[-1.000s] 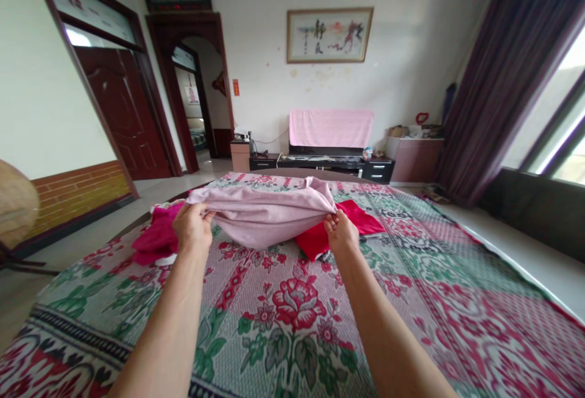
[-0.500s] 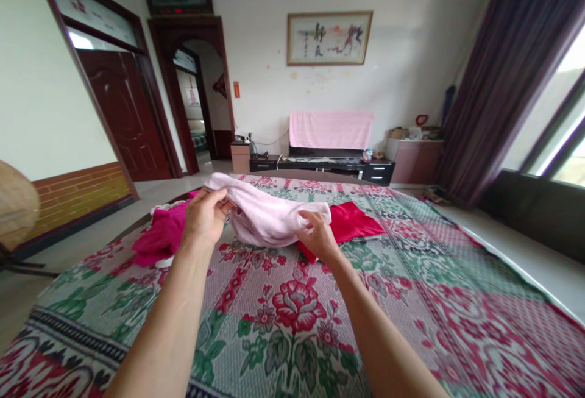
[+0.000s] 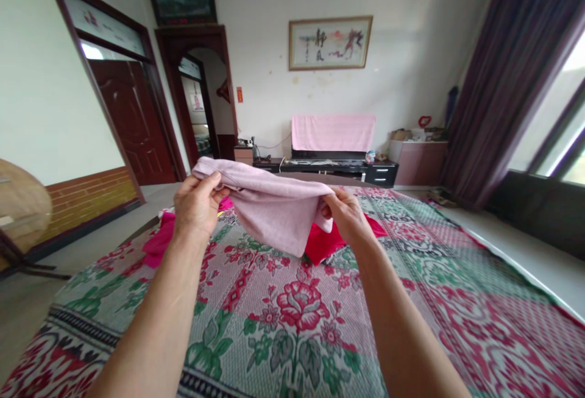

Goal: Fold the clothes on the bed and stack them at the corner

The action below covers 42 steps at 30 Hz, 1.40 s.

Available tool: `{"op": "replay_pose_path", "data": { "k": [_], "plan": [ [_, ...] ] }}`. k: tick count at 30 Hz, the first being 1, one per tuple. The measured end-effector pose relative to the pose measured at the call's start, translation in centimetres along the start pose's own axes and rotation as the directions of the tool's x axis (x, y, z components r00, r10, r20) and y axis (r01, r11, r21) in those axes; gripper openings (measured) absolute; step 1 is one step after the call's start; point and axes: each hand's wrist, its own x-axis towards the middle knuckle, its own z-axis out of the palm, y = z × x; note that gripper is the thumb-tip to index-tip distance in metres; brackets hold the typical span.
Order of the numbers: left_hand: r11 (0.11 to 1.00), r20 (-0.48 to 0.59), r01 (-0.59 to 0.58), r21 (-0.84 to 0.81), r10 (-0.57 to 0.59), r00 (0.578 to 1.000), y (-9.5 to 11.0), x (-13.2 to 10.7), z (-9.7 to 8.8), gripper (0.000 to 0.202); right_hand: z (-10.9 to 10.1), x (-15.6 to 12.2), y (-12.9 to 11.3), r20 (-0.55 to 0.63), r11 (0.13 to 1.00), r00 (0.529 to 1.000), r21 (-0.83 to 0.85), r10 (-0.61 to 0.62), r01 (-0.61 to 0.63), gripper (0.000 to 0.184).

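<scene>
A pale pink piece of clothing (image 3: pixel 274 209) hangs stretched between my hands, above the flowered cover. My left hand (image 3: pixel 197 203) pinches its left end, thumb on top. My right hand (image 3: pixel 345 209) grips the right end, with a short flap drooping beside the fingers. Its exact kind I cannot make out. Behind and below it on the right lies a red cloth (image 3: pixel 322 242), partly hidden by the pink fabric and my right hand. A magenta garment (image 3: pixel 159 241) lies crumpled to the left, partly behind my left forearm.
The flowered cover (image 3: pixel 292 349) spreads under everything. Beyond its far edge stands a low black cabinet (image 3: pixel 381 174) with a pink cloth (image 3: pixel 333 133) draped over a screen. A round wooden tabletop (image 3: pixel 22 209) is at the left, a dark curtain (image 3: pixel 503 93) at the right.
Both hands have lifted the pink garment and moved apart, the right one going up and right. The fabric, bunched before, now hangs flatter and wider.
</scene>
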Motion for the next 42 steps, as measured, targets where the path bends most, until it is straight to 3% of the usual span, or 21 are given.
{"op": "replay_pose_path", "data": {
  "k": [2,5,10,13,15,17,19,21,23,25,27,29,30,31,32,34,36,37,39,40,42],
  "plan": [
    [1.0,-0.008,0.018,0.008,-0.018,1.0,-0.4,-0.1,-0.2,0.023,-0.1,0.1,-0.7,0.096,0.977,0.987,0.161,0.126,-0.14,0.028],
    [0.999,-0.087,0.018,0.048,-0.014,0.996,-1.5,-0.2,-0.8,0.024,0.8,-0.2,0.4,0.136,0.952,0.965,0.182,0.223,-0.246,0.025],
    [0.974,-0.202,0.012,0.225,0.035,0.979,-3.9,0.1,-2.8,0.026,1.5,-1.0,4.0,-0.065,0.986,0.984,-0.011,0.168,-0.169,0.03],
    [0.968,-0.211,0.037,0.249,0.017,0.977,-4.8,0.1,-3.7,0.029,0.6,-1.6,4.4,0.108,0.964,0.975,-0.208,0.193,-0.167,0.021],
    [0.967,-0.219,0.058,0.249,-0.002,0.976,-5.1,-0.1,-3.9,0.03,0.1,-2.2,4.2,0.323,0.924,0.908,-0.353,0.267,-0.146,0.011],
    [0.964,-0.214,0.075,0.255,-0.019,0.977,-5.2,-0.2,-3.9,0.029,0.1,-2.8,3.9,0.469,0.857,0.789,-0.498,0.396,-0.134,0.009],
    [0.963,-0.198,0.084,0.256,-0.033,0.98,-5.4,-0.4,-3.8,0.029,0.6,-3.5,3.9,0.509,0.763,0.678,-0.634,0.53,-0.121,0.017],
    [0.963,-0.188,0.086,0.257,-0.038,0.982,-5.3,-0.5,-3.6,0.029,1.5,-4.1,4.2,0.496,0.684,0.625,-0.725,0.602,-0.083,0.021],
    [0.956,-0.138,0.112,0.27,-0.077,0.987,-4.9,-0.8,-3.6,0.028,2.2,-4.4,4.7,0.487,0.659,0.633,-0.751,0.601,-0.048,0.021],
    [0.926,0.027,0.203,0.319,-0.223,0.974,-4.2,-1.2,-3.9,0.027,2.4,-4.6,5.3,0.523,0.705,0.633,-0.707,0.571,-0.051,0.019],
    [0.847,0.251,0.303,0.437,-0.439,0.863,-3.6,-1.7,-4.3,0.023,2.0,-4.8,6.1,0.574,0.803,0.65,-0.588,0.498,-0.096,0.019],
    [0.757,0.378,0.321,0.569,-0.588,0.715,-3.3,-2.2,-4.8,0.02,1.7,-4.6,6.8,0.526,0.897,0.773,-0.425,0.355,-0.123,0.022],
    [0.727,0.4,0.309,0.613,-0.623,0.672,-3.4,-2.2,-4.9,0.02,1.7,-4.4,7.1,0.457,0.924,0.843,-0.366,0.284,-0.113,0.023],
    [0.714,0.403,0.297,0.634,-0.633,0.661,-3.6,-2.1,-5.0,0.019,1.8,-3.8,7.2,0.383,0.934,0.895,-0.344,0.229,-0.092,0.024],
    [0.718,0.387,0.289,0.634,-0.617,0.685,-3.9,-1.7,-5.1,0.019,2.3,-3.1,7.1,0.319,0.933,0.928,-0.353,0.19,-0.07,0.025],
    [0.772,0.282,0.253,0.583,-0.485,0.828,-4.5,-0.3,-5.0,0.019,4.0,-0.8,6.2,0.252,0.896,0.954,-0.442,0.163,-0.036,0.027],
    [0.849,0.05,0.107,0.518,-0.155,0.987,-4.5,2.1,-5.0,0.017,6.5,2.2,4.3,0.194,0.886,0.976,-0.464,0.099,0.002,0.024],
    [0.864,-0.059,0.006,0.503,0.028,0.998,-4.2,3.4,-5.1,0.016,8.0,3.7,3.1,0.169,0.901,0.985,-0.432,0.039,0.038,0.02],
    [0.846,-0.218,-0.165,0.507,0.311,0.925,-2.9,6.1,-5.8,0.016,10.8,6.2,0.6,0.058,0.96,0.981,-0.2,-0.185,0.193,0.024],
    [0.832,-0.256,-0.219,0.51,0.389,0.885,-2.0,7.3,-6.4,0.017,12.0,7.1,-0.5,0.061,0.957,0.962,-0.097,-0.267,0.272,0.029],
    [0.815,-0.241,-0.261,0.518,0.432,0.869,-0.3,9.0,-7.9,0.016,13.7,7.7,-1.7,0.132,0.925,0.916,0.018,-0.379,0.38,0.035]
  ]
}}
